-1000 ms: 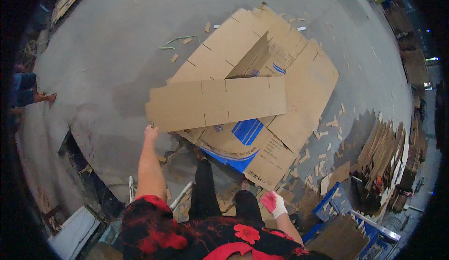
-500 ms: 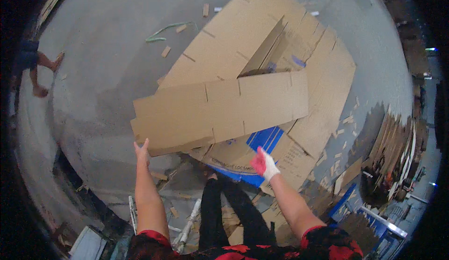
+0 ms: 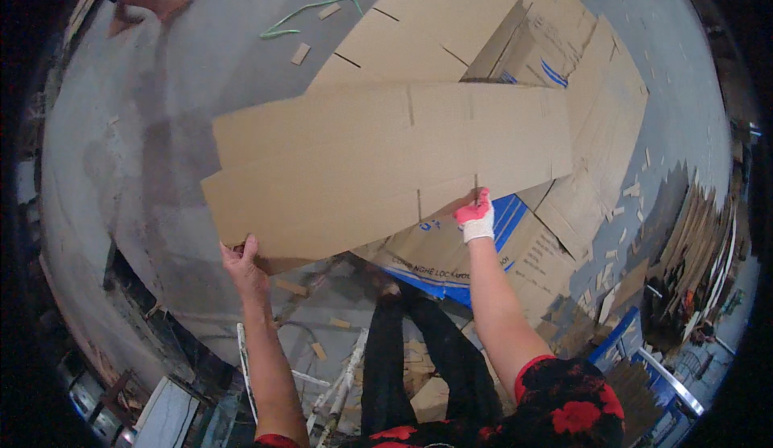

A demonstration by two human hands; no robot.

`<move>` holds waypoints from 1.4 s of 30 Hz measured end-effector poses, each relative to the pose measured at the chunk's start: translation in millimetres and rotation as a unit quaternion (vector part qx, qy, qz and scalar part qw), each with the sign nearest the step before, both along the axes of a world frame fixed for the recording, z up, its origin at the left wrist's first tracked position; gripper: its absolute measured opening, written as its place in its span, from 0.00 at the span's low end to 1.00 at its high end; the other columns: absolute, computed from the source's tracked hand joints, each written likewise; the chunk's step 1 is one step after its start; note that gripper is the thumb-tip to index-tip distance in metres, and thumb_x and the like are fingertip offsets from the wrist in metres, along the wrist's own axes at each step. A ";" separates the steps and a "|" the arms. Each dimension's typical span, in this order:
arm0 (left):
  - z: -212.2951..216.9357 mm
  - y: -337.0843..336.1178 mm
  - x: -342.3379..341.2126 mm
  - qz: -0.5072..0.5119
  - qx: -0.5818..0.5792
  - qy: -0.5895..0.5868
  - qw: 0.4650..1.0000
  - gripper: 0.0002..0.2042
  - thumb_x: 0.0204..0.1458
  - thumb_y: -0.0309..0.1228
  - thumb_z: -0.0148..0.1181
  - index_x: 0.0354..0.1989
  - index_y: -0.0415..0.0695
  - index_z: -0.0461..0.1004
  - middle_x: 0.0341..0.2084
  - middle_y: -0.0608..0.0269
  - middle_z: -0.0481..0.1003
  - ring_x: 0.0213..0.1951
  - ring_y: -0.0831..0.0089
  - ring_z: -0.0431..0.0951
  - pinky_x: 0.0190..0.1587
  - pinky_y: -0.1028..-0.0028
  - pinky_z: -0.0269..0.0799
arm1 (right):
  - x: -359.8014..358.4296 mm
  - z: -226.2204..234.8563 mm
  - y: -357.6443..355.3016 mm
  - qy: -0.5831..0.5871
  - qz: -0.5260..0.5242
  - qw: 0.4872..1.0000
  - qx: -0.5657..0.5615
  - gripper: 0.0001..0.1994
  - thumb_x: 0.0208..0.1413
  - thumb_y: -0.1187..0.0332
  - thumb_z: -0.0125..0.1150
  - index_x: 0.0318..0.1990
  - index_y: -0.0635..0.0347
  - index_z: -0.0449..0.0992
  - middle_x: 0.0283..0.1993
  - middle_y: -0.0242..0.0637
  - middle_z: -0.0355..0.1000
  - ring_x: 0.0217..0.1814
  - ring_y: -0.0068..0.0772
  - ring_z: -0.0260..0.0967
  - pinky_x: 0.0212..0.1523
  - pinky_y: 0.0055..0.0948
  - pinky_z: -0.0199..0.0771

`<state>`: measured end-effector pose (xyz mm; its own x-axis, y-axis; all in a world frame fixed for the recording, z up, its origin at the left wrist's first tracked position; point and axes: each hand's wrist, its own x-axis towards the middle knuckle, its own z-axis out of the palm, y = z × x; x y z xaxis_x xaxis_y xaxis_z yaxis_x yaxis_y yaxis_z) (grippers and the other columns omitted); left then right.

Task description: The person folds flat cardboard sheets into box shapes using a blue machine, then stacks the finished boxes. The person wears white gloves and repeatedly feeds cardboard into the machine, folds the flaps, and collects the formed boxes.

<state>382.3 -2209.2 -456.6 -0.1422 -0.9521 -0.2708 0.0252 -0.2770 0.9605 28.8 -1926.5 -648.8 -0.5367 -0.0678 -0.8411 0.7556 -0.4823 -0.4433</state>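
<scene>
A long flat cardboard sheet (image 3: 346,158) with slots cut along it spans the middle of the view, tilted above other cardboard. My bare left hand (image 3: 245,266) pinches its near left corner, thumb on top and fingers underneath. On the sheet's near edge, right of the middle, my right hand (image 3: 477,213) closes by a slot; it wears a white glove with a pink palm. Below the sheet lies printed cardboard (image 3: 427,256) with blue stripes, partly covered. More flattened cardboard (image 3: 604,118) spreads out behind and to the right.
At the far left stands another person's bare foot (image 3: 173,4). A green strap (image 3: 278,33) and cardboard scraps (image 3: 300,53) lie on the floor. A stack of cardboard strips (image 3: 680,263) leans at the right, near a blue metal frame (image 3: 616,335). White poles (image 3: 348,379) stand by my legs.
My right hand has risen from above the printed cardboard and closed on the sheet's near edge. The sheet's left end appears larger and nearer. The other person's feet appear farther up and right.
</scene>
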 end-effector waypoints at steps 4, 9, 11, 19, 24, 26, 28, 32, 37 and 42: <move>11.3 -5.4 -24.4 0.035 0.026 0.067 0.997 0.23 0.50 0.20 0.59 0.55 0.42 0.62 0.45 0.61 0.71 0.49 0.67 0.71 0.52 0.68 0.67 | -52.5 34.1 -22.0 0.144 0.058 0.986 -0.063 0.13 0.55 0.51 0.59 0.37 0.49 0.72 0.36 0.25 0.68 0.42 0.33 0.63 0.48 0.41 0.61; -50.3 -25.7 -48.5 0.083 0.098 0.143 0.981 0.20 0.54 0.22 0.57 0.55 0.44 0.61 0.47 0.61 0.69 0.48 0.67 0.72 0.51 0.65 0.70 | -164.9 76.5 -123.3 0.155 0.164 0.972 -0.060 0.13 0.57 0.50 0.58 0.29 0.45 0.67 0.19 0.27 0.56 0.15 0.27 0.53 0.13 0.34 0.48; -83.8 -25.3 -58.7 0.134 0.146 0.150 0.969 0.17 0.55 0.24 0.56 0.52 0.45 0.63 0.44 0.63 0.71 0.45 0.70 0.73 0.48 0.63 0.72 | -189.1 74.2 -166.8 0.206 0.212 0.954 0.043 0.08 0.57 0.58 0.56 0.31 0.48 0.69 0.20 0.30 0.59 0.18 0.30 0.57 0.16 0.34 0.52; -159.1 -22.7 -73.6 0.165 0.260 0.098 0.946 0.19 0.54 0.22 0.57 0.53 0.46 0.61 0.45 0.59 0.71 0.43 0.65 0.74 0.43 0.60 0.76 | -129.6 19.0 -144.0 0.206 0.248 0.946 0.042 0.08 0.56 0.68 0.53 0.26 0.51 0.64 0.20 0.28 0.60 0.19 0.27 0.58 0.18 0.29 0.55; -152.9 -19.8 -61.0 0.088 0.337 -0.092 0.933 0.23 0.50 0.33 0.65 0.52 0.47 0.62 0.41 0.61 0.71 0.35 0.71 0.73 0.33 0.66 0.71 | 18.0 -32.0 -83.2 -0.011 0.295 0.950 0.102 0.06 0.54 0.64 0.51 0.34 0.56 0.68 0.26 0.33 0.65 0.26 0.31 0.62 0.23 0.32 0.61; -148.1 -19.5 -54.2 0.071 0.375 -0.195 0.904 0.27 0.47 0.39 0.68 0.53 0.47 0.62 0.43 0.61 0.69 0.37 0.72 0.71 0.34 0.65 0.68 | 57.4 -34.9 -83.5 -0.063 0.290 0.953 0.060 0.18 0.56 0.56 0.52 0.48 0.58 0.65 0.40 0.38 0.68 0.44 0.37 0.66 0.39 0.40 0.65; -146.9 -19.3 -46.1 0.082 0.343 -0.246 0.903 0.29 0.47 0.46 0.66 0.53 0.47 0.62 0.46 0.60 0.66 0.41 0.72 0.67 0.39 0.60 0.66 | 77.8 -30.7 -98.2 -0.042 0.292 0.948 0.122 0.31 0.58 0.49 0.50 0.63 0.61 0.55 0.58 0.45 0.63 0.62 0.44 0.60 0.56 0.44 0.61; -164.4 -16.1 -24.9 0.130 0.356 -0.090 0.921 0.31 0.51 0.60 0.53 0.53 0.48 0.62 0.50 0.61 0.61 0.47 0.72 0.60 0.44 0.55 0.61 | 84.5 -16.8 -127.5 -0.017 0.282 0.935 0.214 0.37 0.61 0.51 0.47 0.68 0.66 0.44 0.68 0.51 0.52 0.70 0.45 0.49 0.65 0.37 0.52; -218.1 2.2 -4.4 0.123 0.414 -0.007 0.902 0.36 0.49 0.71 0.37 0.57 0.56 0.60 0.51 0.65 0.61 0.46 0.69 0.62 0.48 0.49 0.60 | 77.7 -31.4 -117.4 -0.026 0.212 0.965 0.154 0.24 0.56 0.66 0.53 0.59 0.68 0.60 0.54 0.45 0.67 0.54 0.36 0.65 0.55 0.30 0.63; -243.4 23.9 -3.5 0.183 0.458 -0.075 0.867 0.35 0.49 0.72 0.36 0.55 0.59 0.61 0.48 0.68 0.65 0.48 0.66 0.65 0.48 0.44 0.60 | 81.7 -58.1 -93.5 0.004 0.257 0.953 0.161 0.21 0.48 0.79 0.50 0.54 0.66 0.65 0.48 0.41 0.70 0.47 0.35 0.68 0.49 0.30 0.68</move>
<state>378.8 -2185.3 -700.0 0.2255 -0.3024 -0.9261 0.1663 -0.9247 0.3425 110.6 -2020.0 -706.9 -0.5089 -0.0619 -0.8586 0.8511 0.1132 -0.5127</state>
